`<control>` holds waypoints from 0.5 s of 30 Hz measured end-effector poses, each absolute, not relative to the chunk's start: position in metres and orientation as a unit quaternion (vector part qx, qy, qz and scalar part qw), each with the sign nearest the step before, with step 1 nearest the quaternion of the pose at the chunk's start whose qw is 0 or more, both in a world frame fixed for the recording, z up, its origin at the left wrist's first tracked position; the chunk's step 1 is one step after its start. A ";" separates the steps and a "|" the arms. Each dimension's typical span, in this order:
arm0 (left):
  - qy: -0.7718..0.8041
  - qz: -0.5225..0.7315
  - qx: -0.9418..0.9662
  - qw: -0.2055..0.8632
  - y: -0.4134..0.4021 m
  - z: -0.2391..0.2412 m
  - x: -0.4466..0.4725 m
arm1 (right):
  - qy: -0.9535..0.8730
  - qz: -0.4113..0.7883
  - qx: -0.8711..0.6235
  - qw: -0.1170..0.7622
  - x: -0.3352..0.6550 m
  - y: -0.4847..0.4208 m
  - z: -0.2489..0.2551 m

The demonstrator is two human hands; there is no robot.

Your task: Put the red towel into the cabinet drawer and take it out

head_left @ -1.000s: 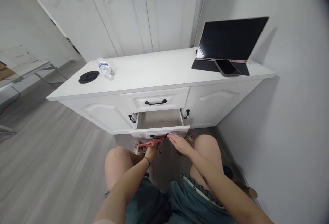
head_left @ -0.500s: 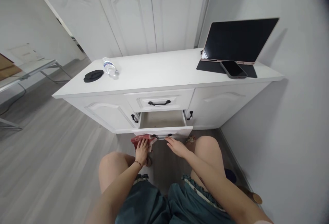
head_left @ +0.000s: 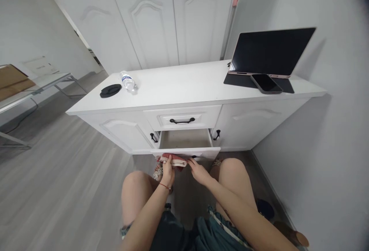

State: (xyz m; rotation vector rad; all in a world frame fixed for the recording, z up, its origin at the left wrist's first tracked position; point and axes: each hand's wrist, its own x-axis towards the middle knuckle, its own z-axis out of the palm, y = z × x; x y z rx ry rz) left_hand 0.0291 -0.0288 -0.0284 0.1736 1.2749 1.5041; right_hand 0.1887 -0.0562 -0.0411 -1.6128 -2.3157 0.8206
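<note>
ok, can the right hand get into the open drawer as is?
Likely yes: the right hand is close to the open drawer, and the cloth in the left hand doesn't cover its opening.

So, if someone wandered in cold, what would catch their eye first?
Probably the dark screen propped at the right end of the white cabinet's top, with a phone lying in front of it. Then, at lower centre, the red-and-white cloth in the left hand, by the pulled-out lower drawer. A clear bottle lies near the top's left end.
</note>
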 end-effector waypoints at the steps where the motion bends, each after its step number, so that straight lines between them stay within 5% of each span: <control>1: 0.532 0.635 0.062 0.556 -0.026 -0.020 0.029 | -0.781 0.279 -0.549 0.100 0.188 -0.057 -0.041; 15: 0.485 0.589 -0.022 0.645 -0.008 0.025 0.100 | -0.752 0.294 -0.585 0.078 0.176 -0.058 -0.071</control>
